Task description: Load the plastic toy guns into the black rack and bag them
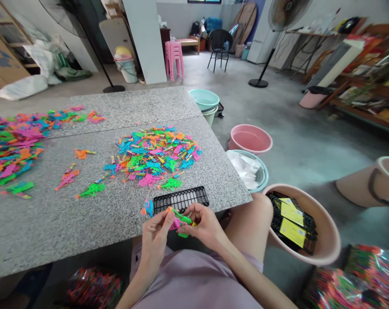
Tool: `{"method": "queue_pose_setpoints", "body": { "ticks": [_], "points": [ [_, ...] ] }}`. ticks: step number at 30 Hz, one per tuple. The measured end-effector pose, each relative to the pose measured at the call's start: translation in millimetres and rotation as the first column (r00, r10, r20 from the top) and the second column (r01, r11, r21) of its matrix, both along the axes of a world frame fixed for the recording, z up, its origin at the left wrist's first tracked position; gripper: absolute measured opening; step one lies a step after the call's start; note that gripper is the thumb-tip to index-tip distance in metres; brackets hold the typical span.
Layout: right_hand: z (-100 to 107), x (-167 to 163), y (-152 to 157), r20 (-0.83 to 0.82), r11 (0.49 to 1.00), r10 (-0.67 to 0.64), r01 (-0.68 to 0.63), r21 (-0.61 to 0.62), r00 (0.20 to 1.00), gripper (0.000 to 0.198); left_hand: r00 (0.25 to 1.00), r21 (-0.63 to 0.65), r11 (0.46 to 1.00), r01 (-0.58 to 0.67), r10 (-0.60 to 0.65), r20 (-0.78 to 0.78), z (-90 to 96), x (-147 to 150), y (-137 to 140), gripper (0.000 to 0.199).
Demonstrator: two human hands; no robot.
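Between my two hands, just off the table's near edge, is a small plastic toy gun (pixel 182 219) in green and pink with an orange tip. My left hand (pixel 158 234) pinches its orange-tipped end. The fingers of my right hand (pixel 203 225) are closed on its other end, near a yellow piece. Right behind my hands lies a black plastic grid tray (pixel 197 195) with something white under or in it. A blue toy gun with an orange tip (pixel 148 208) sits by the tray's left end. Farther back spreads a pile of mixed-colour toy guns (pixel 155 152).
A larger heap of toy guns (pixel 14 141) covers the table's left side. Right of the granite table (pixel 117 227) stand a pink basin (pixel 250 137) and a peach tub (pixel 331 240) holding black trays with yellow cards. Filled clear bags (pixel 339 287) lie at lower right.
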State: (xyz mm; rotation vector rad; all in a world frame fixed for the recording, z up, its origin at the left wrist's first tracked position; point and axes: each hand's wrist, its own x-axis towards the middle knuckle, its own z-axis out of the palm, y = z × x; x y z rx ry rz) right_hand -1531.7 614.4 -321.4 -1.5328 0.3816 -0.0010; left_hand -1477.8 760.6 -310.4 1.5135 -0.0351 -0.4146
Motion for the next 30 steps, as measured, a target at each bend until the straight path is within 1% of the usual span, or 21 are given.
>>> {"method": "queue_pose_setpoints", "body": {
  "ticks": [3, 6, 8, 10, 12, 14, 17, 19, 23, 27, 30],
  "points": [
    [4.4, -0.3, 3.0, 0.028, 0.998, -0.004, 0.005, -0.057, 1.000, 0.038, 0.994, 0.037, 0.996, -0.075, 0.072, 0.079, -0.9, 0.2, -1.1, 0.039],
    [5.9, -1.5, 4.8, 0.075, 0.994, -0.016, 0.023, -0.105, 0.997, 0.026, 0.992, 0.029, 0.995, -0.099, 0.096, 0.076, -4.7, 5.8, -4.3, 0.041],
    [5.9, -2.6, 3.5, 0.095, 0.995, -0.041, 0.049, -0.091, 0.995, 0.022, 0.998, -0.006, 0.998, -0.057, 0.057, 0.013, -6.7, 10.5, -6.8, 0.044],
    [7.7, -4.1, 0.3, 0.099, 0.996, -0.063, 0.068, -0.050, 0.993, 0.024, 0.998, -0.051, 0.999, 0.012, -0.015, -0.060, -6.3, 12.9, -8.5, 0.049],
    [13.1, -6.1, -3.6, 0.100, 0.997, -0.063, 0.066, -0.029, 0.993, 0.028, 0.988, -0.100, 0.992, 0.075, -0.087, -0.125, -3.7, 11.7, -8.8, 0.054],
    [21.6, -8.5, -6.6, 0.111, 0.998, -0.044, 0.050, -0.044, 0.993, 0.027, 0.974, -0.149, 0.983, 0.104, -0.131, -0.185, -0.1, 8.2, -8.0, 0.052],
    [33.4, -11.5, -8.3, 0.129, 0.995, 0.011, 0.002, -0.099, 0.992, 0.022, 0.950, -0.209, 0.974, 0.088, -0.146, -0.277, 3.4, 4.0, -6.4, 0.049],
    [36.2, -12.3, -7.6, 0.141, 0.991, 0.026, -0.008, -0.132, 0.990, 0.020, 0.930, -0.238, 0.969, 0.068, -0.147, -0.335, 3.0, 3.8, -5.9, 0.048],
    [29.6, -11.4, -5.0, 0.144, 0.976, 0.004, 0.028, -0.216, 0.990, 0.016, 0.892, -0.253, 0.967, 0.015, -0.127, -0.434, -3.2, 6.9, -6.5, 0.045],
    [21.8, -10.6, -3.0, 0.098, 0.938, -0.034, 0.065, -0.342, 0.995, 0.018, 0.862, -0.232, 0.973, -0.025, -0.097, -0.498, -10.8, 9.6, -7.0, 0.048],
    [20.5, -10.9, -1.9, 0.099, 0.928, -0.033, 0.067, -0.366, 0.995, 0.017, 0.850, -0.224, 0.974, -0.023, -0.098, -0.517, -14.5, 9.8, -7.1, 0.049]
  ]
}}
